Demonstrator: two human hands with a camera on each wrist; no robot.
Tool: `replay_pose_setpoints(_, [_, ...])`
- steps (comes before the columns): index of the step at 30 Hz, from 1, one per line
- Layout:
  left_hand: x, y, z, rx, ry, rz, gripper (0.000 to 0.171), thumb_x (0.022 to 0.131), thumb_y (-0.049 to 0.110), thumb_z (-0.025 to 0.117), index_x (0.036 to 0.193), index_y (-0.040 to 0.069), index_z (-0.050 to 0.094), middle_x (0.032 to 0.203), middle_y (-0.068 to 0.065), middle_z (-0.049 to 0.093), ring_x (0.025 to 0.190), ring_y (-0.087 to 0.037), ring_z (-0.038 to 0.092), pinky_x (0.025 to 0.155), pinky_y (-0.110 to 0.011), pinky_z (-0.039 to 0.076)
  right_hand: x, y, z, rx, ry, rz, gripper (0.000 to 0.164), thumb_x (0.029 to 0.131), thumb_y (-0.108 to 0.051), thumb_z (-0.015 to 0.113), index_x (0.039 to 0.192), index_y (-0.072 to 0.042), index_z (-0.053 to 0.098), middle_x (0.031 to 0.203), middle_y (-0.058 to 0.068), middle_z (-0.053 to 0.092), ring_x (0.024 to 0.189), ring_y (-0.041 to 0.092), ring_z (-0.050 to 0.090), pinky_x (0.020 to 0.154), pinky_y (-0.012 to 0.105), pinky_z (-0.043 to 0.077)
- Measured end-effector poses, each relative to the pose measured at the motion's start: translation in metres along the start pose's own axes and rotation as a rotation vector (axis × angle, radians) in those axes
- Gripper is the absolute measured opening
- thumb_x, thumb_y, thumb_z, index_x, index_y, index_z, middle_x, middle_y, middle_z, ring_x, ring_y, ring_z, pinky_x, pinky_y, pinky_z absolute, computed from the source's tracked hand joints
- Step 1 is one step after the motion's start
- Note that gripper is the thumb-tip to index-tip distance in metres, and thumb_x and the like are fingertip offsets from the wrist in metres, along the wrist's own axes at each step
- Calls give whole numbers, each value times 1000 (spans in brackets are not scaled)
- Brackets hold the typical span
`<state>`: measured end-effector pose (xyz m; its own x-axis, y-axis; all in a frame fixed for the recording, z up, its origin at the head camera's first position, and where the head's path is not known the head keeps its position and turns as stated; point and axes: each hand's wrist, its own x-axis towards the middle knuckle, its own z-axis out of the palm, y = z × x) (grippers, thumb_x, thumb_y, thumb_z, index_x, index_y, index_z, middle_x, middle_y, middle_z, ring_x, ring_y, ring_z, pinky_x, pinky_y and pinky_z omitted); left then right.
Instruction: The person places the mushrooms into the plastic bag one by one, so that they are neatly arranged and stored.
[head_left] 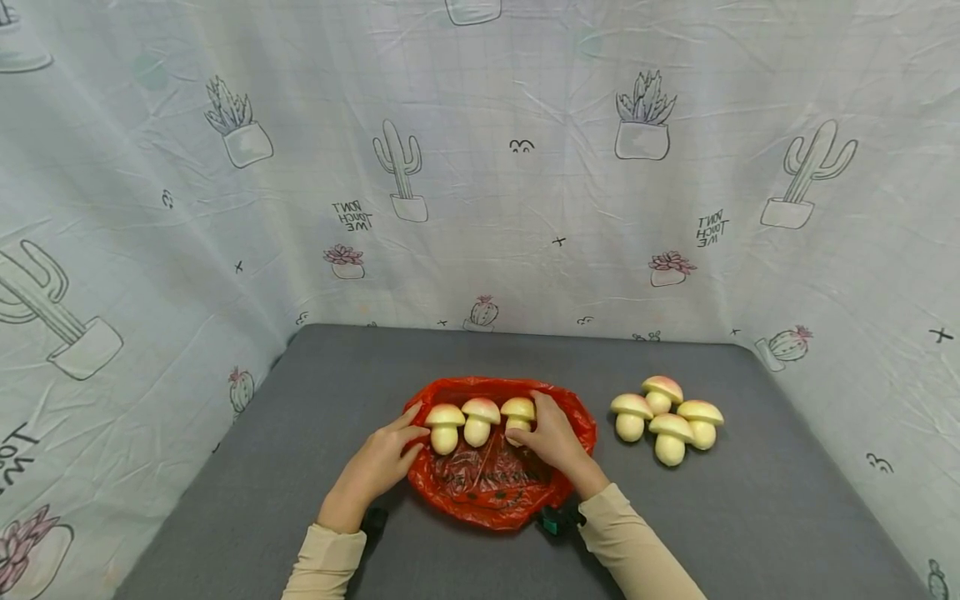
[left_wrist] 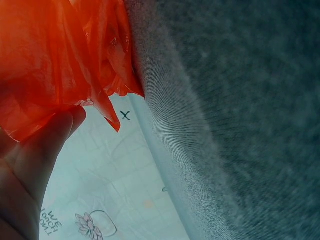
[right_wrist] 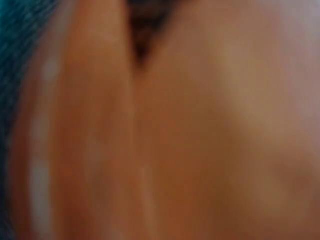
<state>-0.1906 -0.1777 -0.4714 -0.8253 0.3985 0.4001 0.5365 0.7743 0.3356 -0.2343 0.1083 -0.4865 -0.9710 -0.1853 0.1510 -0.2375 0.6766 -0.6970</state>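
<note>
A red plastic bag (head_left: 491, 518) lies open on the table, its rim spread into a rough oval. Three toy mushrooms, pale yellow with pinkish caps, are inside it, lined up along the far half. My right hand (head_left: 557, 440) reaches over the bag's right side and grips the rightmost mushroom (head_left: 517, 407) between thumb and fingers. At the left rim my left hand (head_left: 378, 460) holds the plastic, close to the leftmost mushroom (head_left: 445, 417). The left wrist view shows the left fingers (left_wrist: 62, 122) against the red film. Blurred red plastic and skin fill the right wrist view.
Several more toy mushrooms (head_left: 670, 429) stand clustered on the grey table (head_left: 337, 367) to the right of the bag. A pale curtain (head_left: 480, 183) printed with potted cacti hangs behind the table and along both sides.
</note>
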Motion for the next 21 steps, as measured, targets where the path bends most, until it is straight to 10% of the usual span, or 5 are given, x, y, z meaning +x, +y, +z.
replay_pose_setpoints(21, [0, -1, 2, -2, 6, 3, 25, 81, 4, 72, 106, 3, 72, 138, -21, 50, 109, -34, 62, 84, -41, 54, -19, 0, -33, 19, 80, -92, 74, 81, -27, 76, 141, -1, 41, 138, 19, 48, 124, 36, 49, 96, 53, 44])
